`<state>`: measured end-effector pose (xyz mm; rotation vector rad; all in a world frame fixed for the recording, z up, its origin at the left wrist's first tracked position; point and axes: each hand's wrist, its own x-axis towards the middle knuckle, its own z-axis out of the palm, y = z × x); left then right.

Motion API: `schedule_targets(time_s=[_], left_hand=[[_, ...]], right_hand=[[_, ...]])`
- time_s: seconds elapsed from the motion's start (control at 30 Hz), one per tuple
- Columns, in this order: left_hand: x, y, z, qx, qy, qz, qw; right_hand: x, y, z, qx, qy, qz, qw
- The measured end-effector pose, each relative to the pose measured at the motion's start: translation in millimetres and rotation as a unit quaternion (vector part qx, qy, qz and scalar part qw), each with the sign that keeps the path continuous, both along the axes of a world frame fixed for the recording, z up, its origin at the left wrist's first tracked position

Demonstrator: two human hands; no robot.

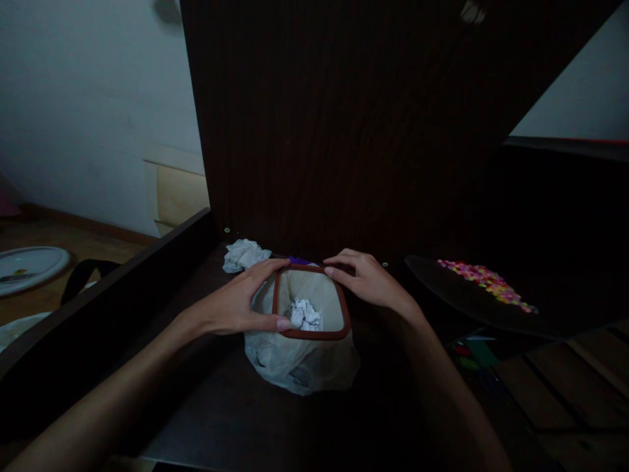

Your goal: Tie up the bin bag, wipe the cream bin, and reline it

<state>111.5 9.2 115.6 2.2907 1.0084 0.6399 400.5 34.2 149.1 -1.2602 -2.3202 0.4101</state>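
A small trash bin lined with a whitish plastic bag point(304, 367) stands on a dark wooden surface, its square brown rim point(348, 321) facing up. Crumpled white paper point(305, 316) lies inside. My left hand point(236, 301) grips the left side of the rim, thumb on the near edge and fingers at the far left corner. At the far right corner, my right hand point(366, 278) holds the rim with its thumb on top; its other fingertips are partly hidden. Behind the left hand lies a crumpled white plastic bag point(244, 254). Something purple point(299, 260) shows behind the bin.
A tall dark wooden panel point(344, 131) rises directly behind the bin. On the left runs a raised dark board point(113, 301). To the right, a dark curved surface point(442, 292) bears a strip of small colourful pieces point(484, 283). A white oval object point(37, 265) lies on the floor.
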Motion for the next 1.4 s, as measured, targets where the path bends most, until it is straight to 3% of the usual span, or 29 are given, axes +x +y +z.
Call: schedule_targets(time_s=[0.2,0.33,0.8,1.4], left_hand=[[1.5,-1.5,-3.0,0.025,-0.005,-0.019,1.000],[2.9,2.6,-10.1,0.036,-0.033,-0.019,0.999],[4.1,5.1,-23.2,0.037,-0.123,-0.026,0.991],[3.7,3.2,-22.6,0.028,-0.115,-0.032,0.993]], right_hand=[[18.8,-19.0,-5.8,-0.086,0.039,0.101,0.990],[22.3,-23.2,-13.9,-0.100,0.025,0.083,0.991],[24.5,-17.2,-28.7,-0.085,0.064,0.119,0.987],[22.7,-18.8,-32.6,-0.097,0.067,0.121,0.986]])
